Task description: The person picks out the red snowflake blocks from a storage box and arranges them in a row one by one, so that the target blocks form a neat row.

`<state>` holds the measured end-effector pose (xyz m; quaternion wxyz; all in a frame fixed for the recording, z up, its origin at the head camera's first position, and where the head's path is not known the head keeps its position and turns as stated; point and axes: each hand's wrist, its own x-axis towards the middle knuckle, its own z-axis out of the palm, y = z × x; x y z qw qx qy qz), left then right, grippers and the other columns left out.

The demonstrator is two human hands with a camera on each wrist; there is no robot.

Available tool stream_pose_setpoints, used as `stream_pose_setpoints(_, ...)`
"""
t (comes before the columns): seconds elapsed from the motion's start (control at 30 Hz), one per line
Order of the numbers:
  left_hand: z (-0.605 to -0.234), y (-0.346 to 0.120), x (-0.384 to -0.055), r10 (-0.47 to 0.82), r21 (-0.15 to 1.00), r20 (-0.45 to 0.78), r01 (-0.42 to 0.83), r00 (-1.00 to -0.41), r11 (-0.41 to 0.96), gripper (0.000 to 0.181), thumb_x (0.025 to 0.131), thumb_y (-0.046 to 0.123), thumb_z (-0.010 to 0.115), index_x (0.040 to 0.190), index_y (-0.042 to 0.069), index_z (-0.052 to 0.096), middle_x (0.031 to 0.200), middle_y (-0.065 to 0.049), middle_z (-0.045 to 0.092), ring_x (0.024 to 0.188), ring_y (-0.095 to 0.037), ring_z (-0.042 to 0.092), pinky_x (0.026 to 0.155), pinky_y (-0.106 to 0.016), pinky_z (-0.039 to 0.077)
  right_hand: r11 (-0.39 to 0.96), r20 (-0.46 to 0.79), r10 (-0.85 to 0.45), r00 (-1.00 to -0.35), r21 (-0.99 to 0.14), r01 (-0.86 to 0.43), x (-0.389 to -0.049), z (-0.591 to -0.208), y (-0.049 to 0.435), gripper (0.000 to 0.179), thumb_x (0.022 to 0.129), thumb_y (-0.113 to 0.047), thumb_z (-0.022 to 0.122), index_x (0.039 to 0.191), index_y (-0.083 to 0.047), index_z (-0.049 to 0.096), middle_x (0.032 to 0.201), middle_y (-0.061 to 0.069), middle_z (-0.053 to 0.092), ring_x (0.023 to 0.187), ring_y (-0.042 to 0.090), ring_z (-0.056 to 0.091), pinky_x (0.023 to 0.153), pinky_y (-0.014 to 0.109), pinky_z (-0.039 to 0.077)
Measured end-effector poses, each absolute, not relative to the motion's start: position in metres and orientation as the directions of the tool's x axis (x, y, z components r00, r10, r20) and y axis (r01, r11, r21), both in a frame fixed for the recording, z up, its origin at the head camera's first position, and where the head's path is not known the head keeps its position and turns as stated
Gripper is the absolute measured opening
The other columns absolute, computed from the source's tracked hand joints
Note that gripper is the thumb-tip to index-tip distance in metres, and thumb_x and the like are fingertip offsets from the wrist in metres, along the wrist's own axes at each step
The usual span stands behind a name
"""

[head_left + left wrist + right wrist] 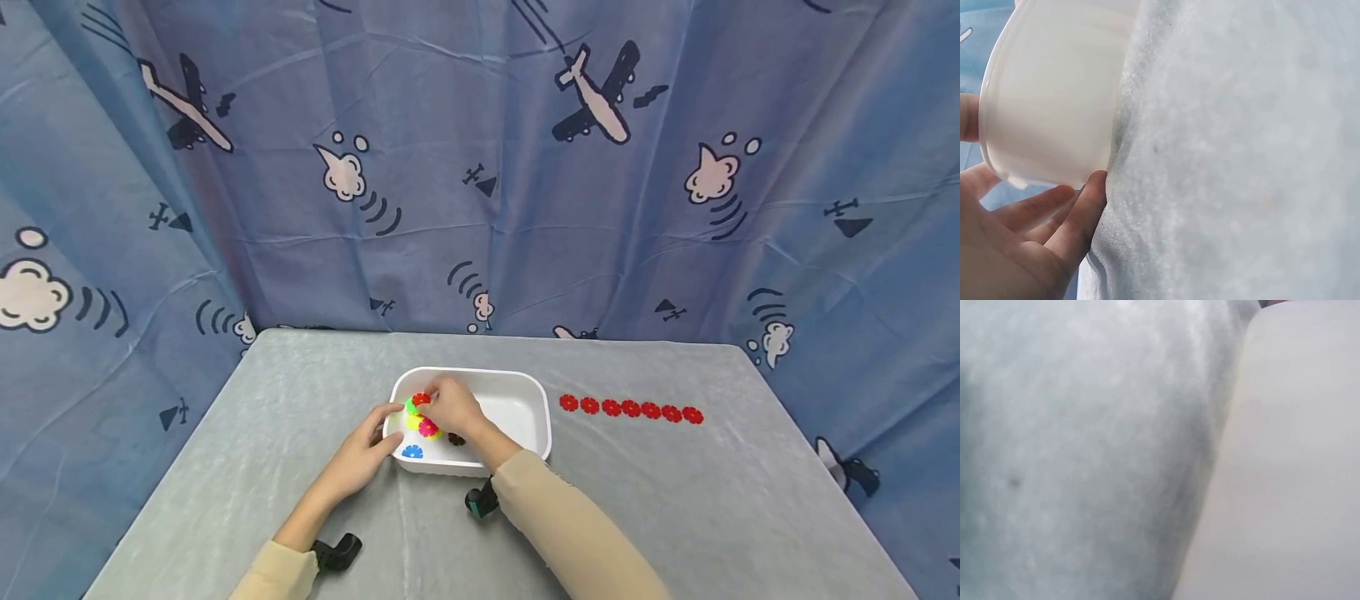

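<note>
A white plastic tray (pixel 517 417) stands on the table. My left hand (pixel 356 458) grips its left end, thumb and fingers spread about the rim; in the left wrist view the fingertips lie against the tray's outer wall (pixel 1060 94). Inside the tray, my right hand (pixel 457 408) reaches to the left part and pinches a red snowflake disc (pixel 421 398). Close by lie a green disc (pixel 410 407), a yellow disc (pixel 412 422), a pink disc (pixel 428 427), a dark disc (pixel 455 439) and a blue disc (pixel 412 452). The right hand's fingertips are partly hidden.
To the right of the tray, several red snowflake discs (pixel 632 408) form a row on the grey cloth-covered table (pixel 720 500). A blue curtain (pixel 427 275) with airplane prints hangs behind and at both sides. Black wrist cameras (pixel 339 552) sit below the hands.
</note>
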<state>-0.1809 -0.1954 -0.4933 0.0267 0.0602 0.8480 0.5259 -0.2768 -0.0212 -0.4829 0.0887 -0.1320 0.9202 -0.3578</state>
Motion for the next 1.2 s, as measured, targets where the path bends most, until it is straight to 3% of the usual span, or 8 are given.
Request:
stream_pose_setpoints(0.33,-0.4933,-0.1960,-0.1810,0.130,0.888,0.019,0.077,-0.991,0.453,0.046,0.104,0.019,0.059,0.148,0.012,0.048,0.149,-0.021,0.049,0.134,-0.039,0.052,0.107,-0.055,0.043,0.709,-0.059,-0.307,-0.950,-0.680,-0.187,-0.2792,-0.4869,-0.0214,0.019,0.087,-0.019,0.081,0.097,-0.007,0.071,0.084,0.001,0.062,0.071,0.014,0.056,0.064,0.026,0.047)
stream_pose_setpoints(0.83,-0.4960,-0.1943,-0.1812,0.125,0.889,0.019,0.074,-0.992,0.452,0.045,0.104,0.017,0.058,0.147,0.012,0.048,0.149,-0.021,0.050,0.134,-0.040,0.051,0.107,-0.056,0.042,0.701,-0.064,-0.275,-0.959,-0.696,-0.155,-0.2779,-0.4892,-0.0205,0.029,0.089,-0.021,0.079,0.108,-0.001,0.069,0.094,0.006,0.064,0.076,0.016,0.057,0.070,0.029,0.052)
stream_pose_setpoints(1.2,-0.4962,-0.1954,-0.1811,0.127,0.887,0.024,0.080,-0.992,0.454,0.045,0.104,0.017,0.058,0.147,0.012,0.048,0.149,-0.021,0.049,0.135,-0.041,0.049,0.110,-0.058,0.039,0.701,-0.065,-0.309,-0.949,-0.690,-0.181,-0.2771,-0.4891,-0.0190,0.027,0.083,-0.018,0.085,0.097,-0.005,0.065,0.082,0.002,0.058,0.068,0.015,0.055,0.060,0.025,0.048)
